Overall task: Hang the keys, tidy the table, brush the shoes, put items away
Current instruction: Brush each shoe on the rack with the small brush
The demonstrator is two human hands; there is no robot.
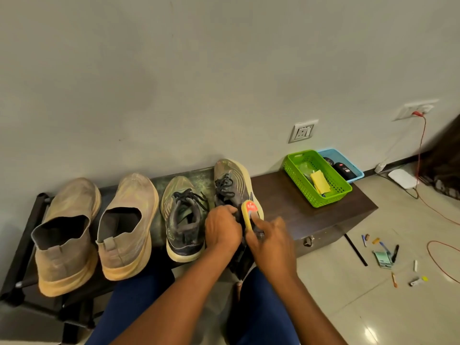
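Two pairs of shoes stand in a row on a low dark bench (pixel 298 207). At the left are two tan slip-on shoes (pixel 67 232) (pixel 127 225). To their right is a dark laced sneaker (pixel 183 217). A second dark sneaker (pixel 231 180) is tilted up on its side, and my left hand (pixel 222 229) grips its heel end. My right hand (pixel 270 241) holds a yellow shoe brush with a red label (pixel 250 211) against that sneaker's side.
A green basket (pixel 317 179) with yellow cloth and a blue basket (pixel 348 165) with dark items sit at the bench's right end. Pens and small items (pixel 388 255) lie scattered on the tiled floor at right. A red cable (pixel 420 155) and a white device (pixel 402 178) lie by the wall.
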